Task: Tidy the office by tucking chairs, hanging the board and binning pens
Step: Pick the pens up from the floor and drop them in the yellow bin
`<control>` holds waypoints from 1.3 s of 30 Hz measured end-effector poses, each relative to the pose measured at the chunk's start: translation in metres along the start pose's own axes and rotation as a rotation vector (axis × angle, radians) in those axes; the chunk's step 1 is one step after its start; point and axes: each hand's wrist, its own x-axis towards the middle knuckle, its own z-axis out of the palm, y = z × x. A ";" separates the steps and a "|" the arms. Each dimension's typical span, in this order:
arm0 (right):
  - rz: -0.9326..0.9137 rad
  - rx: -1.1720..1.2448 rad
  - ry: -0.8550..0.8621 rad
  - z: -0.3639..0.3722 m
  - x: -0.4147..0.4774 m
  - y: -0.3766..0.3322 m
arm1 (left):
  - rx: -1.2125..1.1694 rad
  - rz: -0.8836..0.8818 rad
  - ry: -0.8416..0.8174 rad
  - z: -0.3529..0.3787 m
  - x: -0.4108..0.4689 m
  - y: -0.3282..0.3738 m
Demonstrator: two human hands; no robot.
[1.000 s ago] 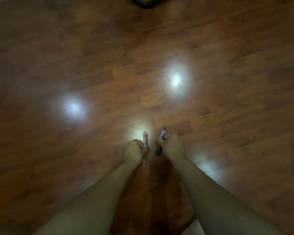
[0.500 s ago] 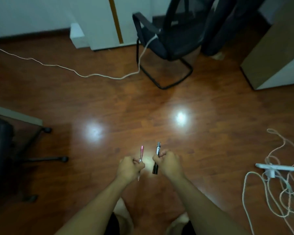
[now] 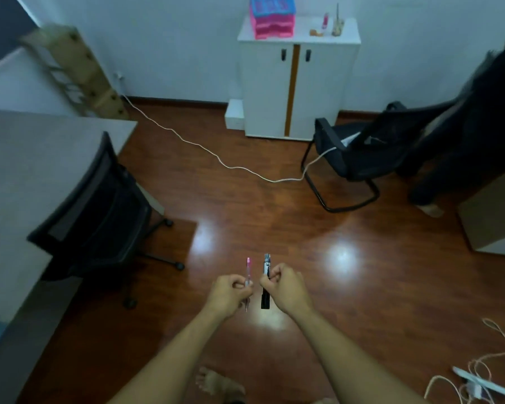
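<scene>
- Holding one pen per fist, we keep the left hand (image 3: 230,293) clenched on the pink pen (image 3: 247,276) and the right hand (image 3: 283,288) clenched on the black marker (image 3: 265,282), both upright and just apart, likely so they carry cleanly to a bin.
- No bin shows anywhere.
- Ahead of our fingers the floor (image 3: 274,217) lies open; a white cable (image 3: 216,156) crosses it farther on.
- Left of the fingers, a wheeled chair (image 3: 99,217) sits against the table (image 3: 27,170) edge; beyond on the right, another chair (image 3: 359,158) stands untucked.
</scene>
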 end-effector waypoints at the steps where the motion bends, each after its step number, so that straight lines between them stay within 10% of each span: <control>1: -0.027 -0.009 -0.010 0.009 -0.002 -0.013 | -0.025 -0.002 0.008 -0.016 -0.004 -0.004; 17: -0.442 -0.281 -0.303 0.233 -0.033 -0.233 | -0.352 -0.142 0.415 -0.274 -0.083 -0.160; 39: -0.765 -0.591 -0.833 0.536 -0.118 -0.360 | -0.796 -0.453 0.895 -0.403 -0.211 -0.383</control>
